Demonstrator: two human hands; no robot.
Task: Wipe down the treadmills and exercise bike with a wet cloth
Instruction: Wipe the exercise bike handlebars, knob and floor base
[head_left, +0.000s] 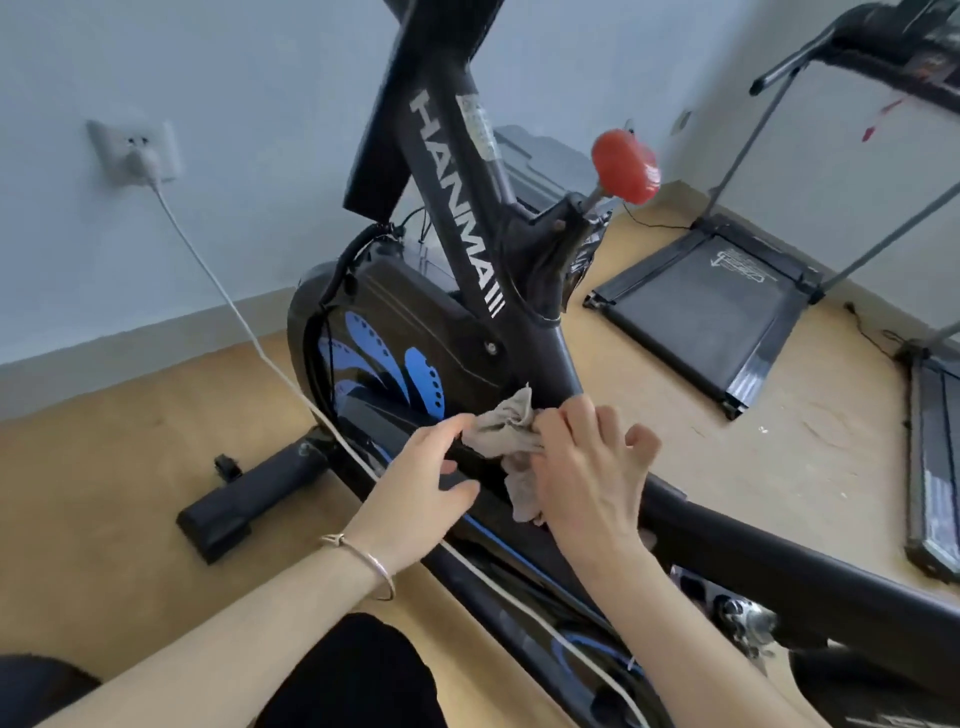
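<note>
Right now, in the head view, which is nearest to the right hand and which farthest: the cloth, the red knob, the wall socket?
1. The cloth, pinched in the right hand itself.
2. The red knob, higher up on the bike, ahead.
3. The wall socket, far to the left.

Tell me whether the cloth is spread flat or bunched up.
Bunched up: the cloth is crumpled in folds, pinched by the right hand against the exercise bike, left hand at its edge.

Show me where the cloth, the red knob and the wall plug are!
cloth (506, 426), head view, on its crumpled upper bunch.
red knob (626, 166), head view, middle of the round red top.
wall plug (143, 161), head view, on the white plug body.
</note>
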